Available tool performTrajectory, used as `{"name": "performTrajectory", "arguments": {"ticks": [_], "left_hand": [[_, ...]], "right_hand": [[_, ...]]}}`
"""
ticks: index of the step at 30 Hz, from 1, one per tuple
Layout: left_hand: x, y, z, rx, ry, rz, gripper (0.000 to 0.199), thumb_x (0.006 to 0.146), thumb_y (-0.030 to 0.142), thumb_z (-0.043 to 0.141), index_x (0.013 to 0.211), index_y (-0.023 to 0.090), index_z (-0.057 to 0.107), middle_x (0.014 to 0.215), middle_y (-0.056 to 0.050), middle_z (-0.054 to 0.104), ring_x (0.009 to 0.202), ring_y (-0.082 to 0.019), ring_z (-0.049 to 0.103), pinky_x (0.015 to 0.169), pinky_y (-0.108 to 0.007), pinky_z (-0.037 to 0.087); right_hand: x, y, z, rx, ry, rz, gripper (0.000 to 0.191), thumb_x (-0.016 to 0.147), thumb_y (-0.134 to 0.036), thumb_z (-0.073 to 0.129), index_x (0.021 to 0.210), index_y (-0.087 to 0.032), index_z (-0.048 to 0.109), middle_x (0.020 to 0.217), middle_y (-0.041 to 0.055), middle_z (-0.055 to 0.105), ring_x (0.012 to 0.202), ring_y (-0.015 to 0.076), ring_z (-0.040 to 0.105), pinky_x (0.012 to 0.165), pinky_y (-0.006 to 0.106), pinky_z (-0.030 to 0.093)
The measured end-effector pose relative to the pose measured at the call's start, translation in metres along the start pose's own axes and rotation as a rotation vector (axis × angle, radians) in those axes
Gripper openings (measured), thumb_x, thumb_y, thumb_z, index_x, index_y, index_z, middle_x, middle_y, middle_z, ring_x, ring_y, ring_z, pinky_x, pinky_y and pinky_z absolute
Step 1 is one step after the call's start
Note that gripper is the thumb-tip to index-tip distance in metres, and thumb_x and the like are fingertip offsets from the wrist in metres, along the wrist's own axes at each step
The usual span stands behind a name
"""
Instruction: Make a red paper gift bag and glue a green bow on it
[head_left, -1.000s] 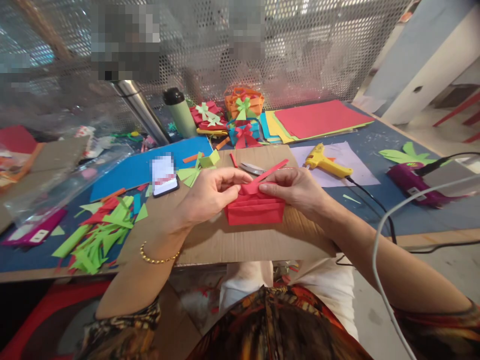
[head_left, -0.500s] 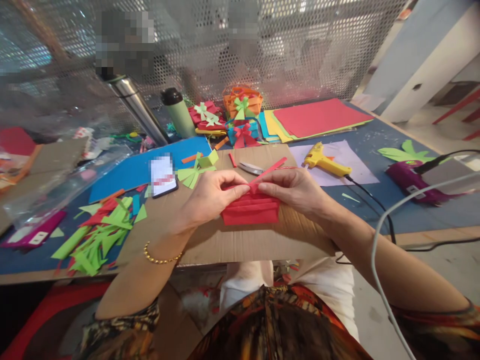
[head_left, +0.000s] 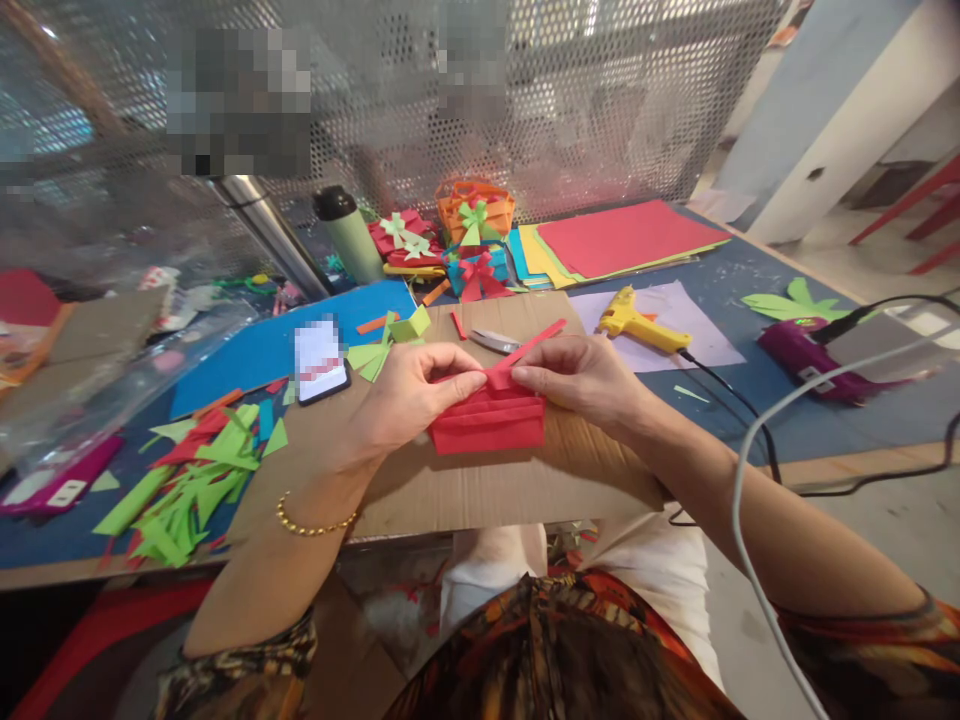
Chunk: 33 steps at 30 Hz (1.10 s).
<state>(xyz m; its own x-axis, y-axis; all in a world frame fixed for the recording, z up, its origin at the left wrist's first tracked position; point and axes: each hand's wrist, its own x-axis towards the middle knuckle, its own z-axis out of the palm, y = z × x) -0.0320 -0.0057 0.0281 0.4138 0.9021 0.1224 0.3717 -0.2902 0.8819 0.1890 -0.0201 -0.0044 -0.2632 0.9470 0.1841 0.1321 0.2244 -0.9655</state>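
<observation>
A small red paper basket (head_left: 489, 432) with folded bands across its front is held just above a sheet of brown cardboard (head_left: 450, 500). My left hand (head_left: 424, 395) pinches its upper left part between thumb and fingers. From the other side, my right hand (head_left: 581, 380) pinches red paper at the top edge, close to my left thumb. A narrow red paper strip (head_left: 536, 342) slants up and right behind the fingers; whether it joins the basket I cannot tell. Scissors (head_left: 493, 341) lie just behind, their handles mostly hidden by my right hand.
A yellow glue gun (head_left: 645, 325) rests on lilac paper at the right, its black cord trailing forward. Green paper scraps (head_left: 195, 480) and a phone (head_left: 320, 365) are at left. Behind stand a green bottle (head_left: 349, 235), a blue basket (head_left: 478, 270) and an orange basket (head_left: 476, 208).
The view has shifted slightly, so everything sits a little further left. Both hands keep their pinch on the red paper, with only slight finger movement.
</observation>
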Motion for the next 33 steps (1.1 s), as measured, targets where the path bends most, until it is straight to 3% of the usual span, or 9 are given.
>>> {"name": "performTrajectory", "arguments": {"ticks": [8, 15, 18, 22, 29, 33], "left_hand": [[-0.002, 0.004, -0.003, -0.004, -0.055, 0.014, 0.019, 0.079, 0.035, 0.076, 0.075, 0.016, 0.078, 0.067, -0.002, 0.069, 0.059, -0.011, 0.056, 0.053, -0.022, 0.042], [-0.002, 0.005, -0.002, -0.062, -0.053, -0.032, 0.021, 0.077, 0.036, 0.077, 0.075, 0.015, 0.077, 0.067, -0.002, 0.069, 0.059, -0.011, 0.056, 0.052, -0.022, 0.041], [-0.002, 0.004, 0.000, -0.040, -0.039, -0.027, 0.022, 0.077, 0.037, 0.076, 0.075, 0.015, 0.077, 0.067, -0.002, 0.070, 0.059, -0.011, 0.056, 0.054, -0.022, 0.042], [-0.002, 0.003, 0.003, 0.019, -0.044, 0.001, 0.022, 0.077, 0.036, 0.075, 0.075, 0.014, 0.077, 0.067, -0.002, 0.070, 0.061, -0.011, 0.056, 0.055, -0.022, 0.042], [-0.001, 0.006, 0.003, -0.059, -0.170, -0.082, 0.022, 0.075, 0.036, 0.076, 0.075, 0.014, 0.075, 0.068, -0.002, 0.071, 0.060, -0.010, 0.057, 0.055, -0.021, 0.043], [0.001, 0.004, -0.002, -0.097, -0.205, -0.093, 0.032, 0.076, 0.045, 0.082, 0.078, 0.014, 0.076, 0.073, -0.003, 0.073, 0.064, -0.012, 0.060, 0.058, -0.022, 0.047]], "right_hand": [[-0.002, -0.001, -0.004, 0.044, -0.028, 0.087, 0.045, 0.075, -0.061, 0.082, 0.064, -0.020, 0.070, 0.059, 0.0000, 0.061, 0.056, 0.0114, 0.047, 0.054, 0.028, 0.035], [-0.005, -0.004, -0.006, 0.000, -0.013, 0.050, 0.057, 0.087, -0.075, 0.068, 0.071, -0.021, 0.075, 0.067, 0.0045, 0.069, 0.067, 0.0176, 0.061, 0.061, 0.030, 0.046], [-0.003, -0.004, -0.001, -0.062, -0.009, 0.002, 0.063, 0.090, -0.079, 0.061, 0.073, -0.019, 0.075, 0.066, 0.0033, 0.065, 0.066, 0.0157, 0.057, 0.058, 0.029, 0.041], [0.000, 0.000, 0.007, -0.105, -0.053, -0.050, 0.061, 0.078, -0.076, 0.076, 0.069, -0.016, 0.069, 0.063, 0.0001, 0.057, 0.062, 0.0118, 0.047, 0.054, 0.027, 0.032], [-0.001, 0.001, 0.006, -0.107, -0.159, -0.026, 0.056, 0.086, -0.067, 0.070, 0.064, -0.017, 0.061, 0.059, -0.0025, 0.048, 0.059, 0.0097, 0.040, 0.054, 0.027, 0.026], [-0.001, 0.001, 0.006, -0.091, -0.158, -0.044, 0.049, 0.087, -0.060, 0.070, 0.065, -0.018, 0.060, 0.059, -0.0031, 0.049, 0.058, 0.0094, 0.039, 0.054, 0.027, 0.026]]}}
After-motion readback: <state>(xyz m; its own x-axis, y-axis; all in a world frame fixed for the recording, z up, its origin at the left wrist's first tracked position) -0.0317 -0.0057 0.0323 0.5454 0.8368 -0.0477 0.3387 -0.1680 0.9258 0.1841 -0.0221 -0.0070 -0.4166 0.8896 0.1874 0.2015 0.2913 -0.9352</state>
